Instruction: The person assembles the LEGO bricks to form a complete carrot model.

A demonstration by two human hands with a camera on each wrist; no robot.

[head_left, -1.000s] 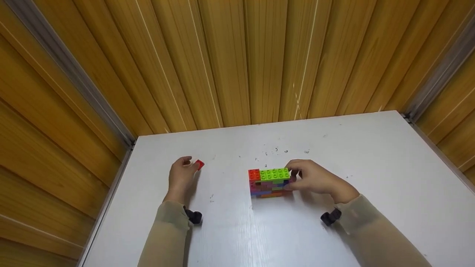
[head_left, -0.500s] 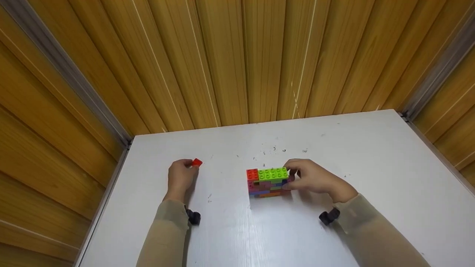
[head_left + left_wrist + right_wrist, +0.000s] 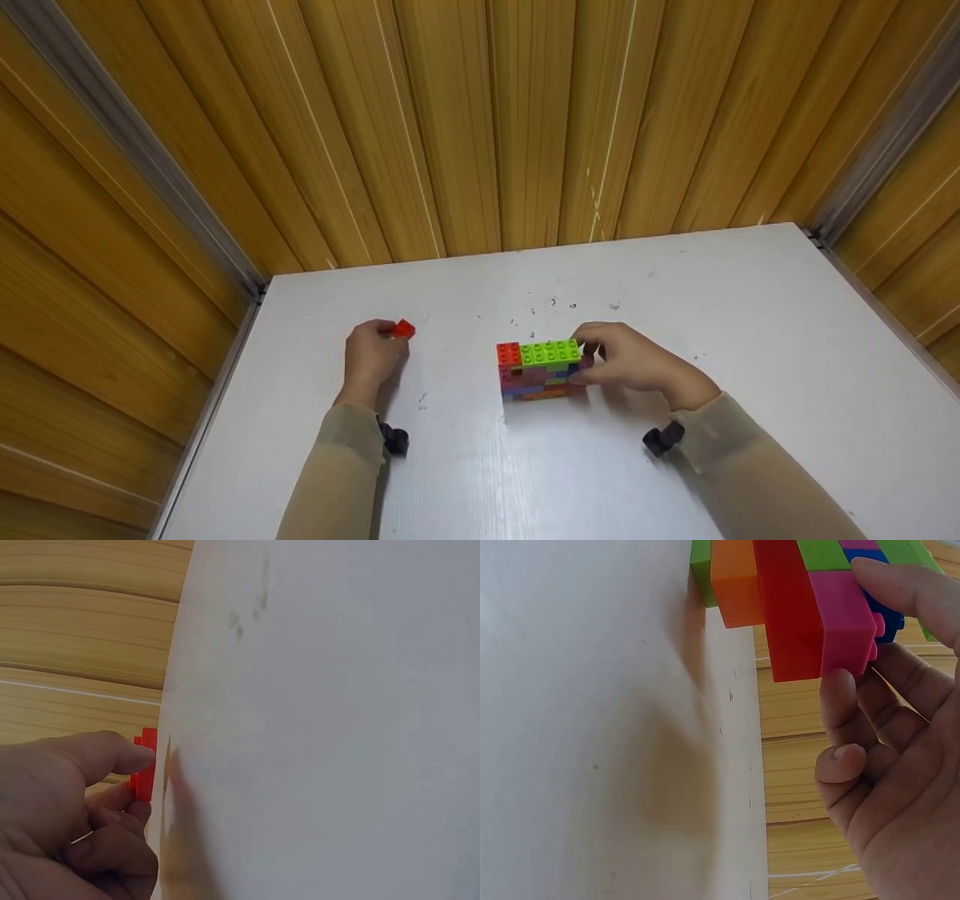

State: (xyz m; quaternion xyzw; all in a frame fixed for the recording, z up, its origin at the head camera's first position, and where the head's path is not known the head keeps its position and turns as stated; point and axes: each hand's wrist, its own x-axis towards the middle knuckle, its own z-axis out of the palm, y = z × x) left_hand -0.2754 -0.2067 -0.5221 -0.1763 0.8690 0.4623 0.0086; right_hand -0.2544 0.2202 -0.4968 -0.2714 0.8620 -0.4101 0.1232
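My left hand (image 3: 370, 356) pinches a small red toy brick (image 3: 405, 328) between thumb and fingers, over the left part of the table. In the left wrist view that brick (image 3: 148, 765) is turned on its side, its studs facing the palm. Near the table's middle stands a wall of stacked toy bricks (image 3: 541, 373), topped by a red brick (image 3: 508, 353) at its left and a lime green one (image 3: 550, 352). My right hand (image 3: 634, 358) grips the wall's right end. Seen from the right wrist, the thumb lies by a blue brick and fingertips touch a pink brick (image 3: 845, 622).
The white table (image 3: 465, 465) bears dark specks and scuffs behind the wall. Yellow wood-look panels (image 3: 480, 127) rise behind the table and at both sides. A black wrist device (image 3: 394, 440) sits on each sleeve.
The red brick in my left hand has turned between the fingers, and that hand has shifted slightly right since half a second ago. My right hand stays on the brick wall.
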